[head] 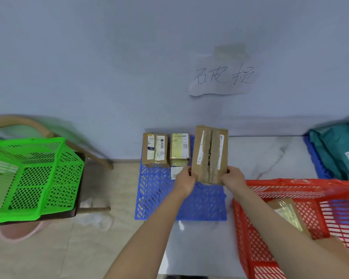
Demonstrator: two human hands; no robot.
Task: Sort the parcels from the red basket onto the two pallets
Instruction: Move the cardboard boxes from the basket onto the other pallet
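Note:
A torn brown cardboard parcel (209, 155) is held over the far right part of the blue pallet (159, 194). My left hand (186, 178) grips its lower left corner and my right hand (233, 177) grips its lower right corner. Two taped parcels lie at the pallet's far edge: a brown one (155, 149) and a yellowish one (179, 149). A small white-labelled item (175, 172) lies just in front of them, partly behind my left hand. The red basket (290, 188) stands at the lower right with a brown parcel (288, 214) inside.
A second blue pallet (316, 164) at the far right carries teal bags (336, 146). A green basket (32, 178) rests on a wooden chair (93, 154) at the left, a pink bucket (18, 231) beneath it. A handwritten paper sign (223, 77) hangs on the wall.

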